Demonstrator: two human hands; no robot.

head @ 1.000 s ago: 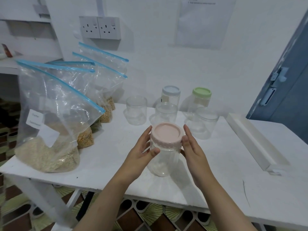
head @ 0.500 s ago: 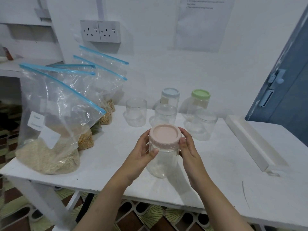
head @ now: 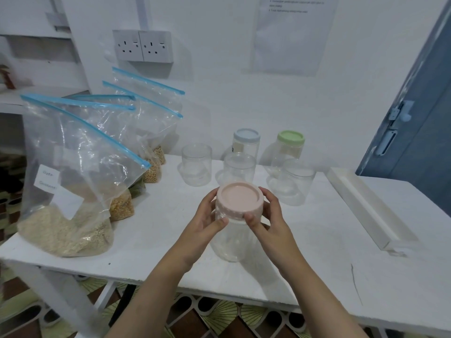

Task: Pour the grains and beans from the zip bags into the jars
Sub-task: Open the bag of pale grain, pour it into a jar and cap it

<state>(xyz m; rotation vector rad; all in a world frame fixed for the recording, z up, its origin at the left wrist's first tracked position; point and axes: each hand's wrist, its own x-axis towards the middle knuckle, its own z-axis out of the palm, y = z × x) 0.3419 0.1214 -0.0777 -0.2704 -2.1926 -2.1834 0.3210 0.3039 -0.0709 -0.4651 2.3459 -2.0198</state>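
Observation:
An empty clear plastic jar stands on the white table, closed by a pink lid. My left hand grips the jar just under the lid from the left. My right hand curls round the lid's right edge, thumb on its front rim. Several zip bags stand at the left: the nearest holds pale grains, the ones behind hold yellow beans and soybeans.
Behind stand open clear jars, a blue-lidded jar and a green-lidded jar. A long white tray lies at the right. A blue door is at the far right; wall sockets above.
My right hand has shifted round the pink lid, with the thumb now on its front rim. The jar stays in the same spot on the table.

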